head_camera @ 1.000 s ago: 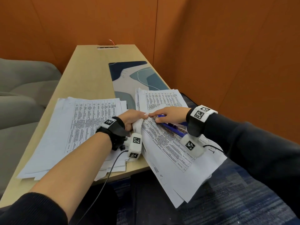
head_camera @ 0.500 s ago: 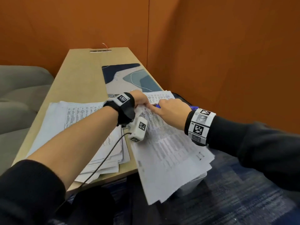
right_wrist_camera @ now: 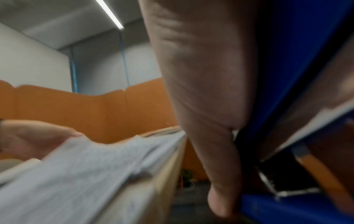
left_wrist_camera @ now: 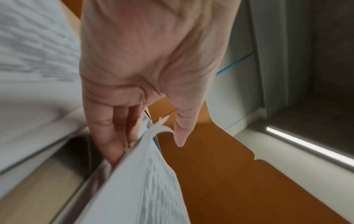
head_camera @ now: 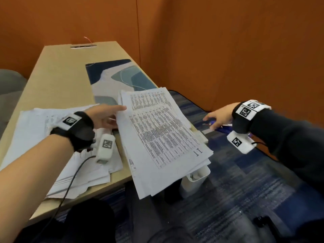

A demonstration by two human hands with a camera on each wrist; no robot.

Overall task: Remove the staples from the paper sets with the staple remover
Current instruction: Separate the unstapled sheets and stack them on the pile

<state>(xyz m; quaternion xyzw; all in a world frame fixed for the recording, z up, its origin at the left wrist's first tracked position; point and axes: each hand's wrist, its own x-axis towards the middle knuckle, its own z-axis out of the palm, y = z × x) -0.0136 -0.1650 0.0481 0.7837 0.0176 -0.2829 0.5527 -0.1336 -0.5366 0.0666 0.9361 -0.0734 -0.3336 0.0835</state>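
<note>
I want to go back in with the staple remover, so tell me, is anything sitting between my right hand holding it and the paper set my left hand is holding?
Nothing visible. The right hand holds the blue staple remover off the table's right edge, and only open air separates it from the paper set held by the left hand.

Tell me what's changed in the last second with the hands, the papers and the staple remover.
The right hand has pulled away from the paper set, out past the table's right edge, taking the blue staple remover with it. The left hand has shifted to the set's left edge, fingers under it, thumb on top, lifting that side. The loose pile of sheets on the table stayed put.
</note>
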